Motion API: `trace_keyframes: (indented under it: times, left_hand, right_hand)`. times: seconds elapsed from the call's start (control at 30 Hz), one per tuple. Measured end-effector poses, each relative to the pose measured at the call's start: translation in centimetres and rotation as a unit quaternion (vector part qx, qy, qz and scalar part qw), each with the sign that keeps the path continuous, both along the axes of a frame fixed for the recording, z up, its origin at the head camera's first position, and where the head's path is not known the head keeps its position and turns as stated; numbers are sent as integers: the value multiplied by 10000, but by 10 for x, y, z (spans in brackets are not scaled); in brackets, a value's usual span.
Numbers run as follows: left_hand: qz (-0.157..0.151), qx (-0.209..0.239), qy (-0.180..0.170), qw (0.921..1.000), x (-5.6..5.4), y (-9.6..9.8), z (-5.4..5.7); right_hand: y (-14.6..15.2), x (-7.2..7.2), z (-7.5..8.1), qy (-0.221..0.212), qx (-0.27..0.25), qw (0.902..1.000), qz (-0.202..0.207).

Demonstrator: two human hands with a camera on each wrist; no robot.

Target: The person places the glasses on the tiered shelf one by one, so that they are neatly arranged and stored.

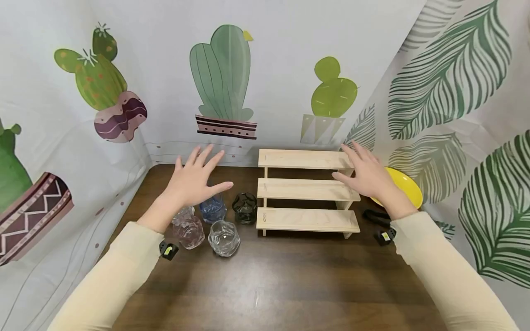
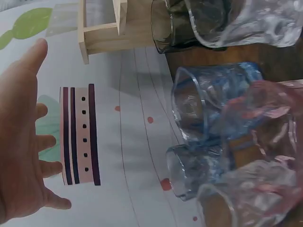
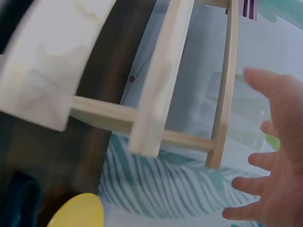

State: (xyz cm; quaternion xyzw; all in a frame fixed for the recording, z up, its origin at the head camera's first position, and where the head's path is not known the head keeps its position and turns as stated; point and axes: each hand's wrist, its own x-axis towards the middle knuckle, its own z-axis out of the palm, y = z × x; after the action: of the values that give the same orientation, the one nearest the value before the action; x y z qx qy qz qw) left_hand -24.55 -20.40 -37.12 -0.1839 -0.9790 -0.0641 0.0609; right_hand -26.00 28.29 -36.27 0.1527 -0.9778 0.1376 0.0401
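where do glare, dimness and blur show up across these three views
Head view: pale glare on the near part of the dark tabletop; left wrist view: dimmer, with bright highlights on the pink glass; right wrist view: the nearest tier of the wooden shelf looks soft, the dark strap murky.

A yellow plate point(image 1: 407, 188) sat just right of the right hand point(image 1: 370, 177), a dark loop point(image 1: 375, 214) lay on the brown table point(image 1: 290, 280) near its wrist, and cactus-printed cloth point(image 1: 281, 69) hung beyond the left hand point(image 1: 193, 180), leaf-printed cloth point(image 1: 447, 78) beyond the right.
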Motion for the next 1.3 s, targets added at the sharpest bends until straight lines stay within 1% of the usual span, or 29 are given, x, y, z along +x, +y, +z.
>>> trace_keyframes:
  times: [0.1,0.2,0.4,0.5,0.6,0.67,0.73,0.8,0.83,0.9,0.93,1.0,1.13,1.2,1.3]
  left_hand:
    - [14,405,208,9990,13,-9,-6]
    - [18,855,413,9955,27,-17,-18]
    - [115,1629,688,9842,59,-32,-50]
    - [146,1919,787,9781,75,-37,-67]
    - [192,2106,898,9732,88,-41,-81]
    - [268,2204,976,9701,95,-43,-88]
    - [378,2264,1032,9678,101,-45,-95]
    - [492,2306,1069,9659,105,-46,-102]
    - [536,2326,1072,9652,106,-46,-104]
    - [616,2358,1067,9640,108,-47,-111]
    - [641,2390,1072,9630,108,-47,-114]
    - [677,2465,1080,9607,109,-48,-120]
    - [777,2639,1148,9545,110,-49,-130]
    - [854,2728,1174,9510,111,-49,-133]
    - [1011,2879,1198,9448,113,-49,-136]
  right_hand:
    - [12,13,-10,276,-278,9992,-35]
    - [23,28,-24,490,-549,9971,-201]
    - [38,59,-55,692,-1102,9887,-743]
    - [41,72,-72,667,-1339,9844,-921]
    - [43,82,-87,488,-1493,9826,-987]
    - [43,87,-97,236,-1557,9822,-1025]
    - [43,91,-107,-145,-1621,9806,-1093]
    - [44,92,-116,-621,-1790,9750,-1164]
    - [44,93,-121,-886,-1937,9697,-1199]
    - [44,92,-128,-1385,-2315,9549,-1242]
    - [44,92,-131,-1602,-2554,9452,-1252]
    - [43,90,-136,-1976,-3072,9220,-1280]
    - [40,87,-140,-2423,-3889,8793,-1299]
    - [38,85,-140,-2602,-4187,8601,-1309]
    - [38,84,-140,-2846,-4523,8344,-1351]
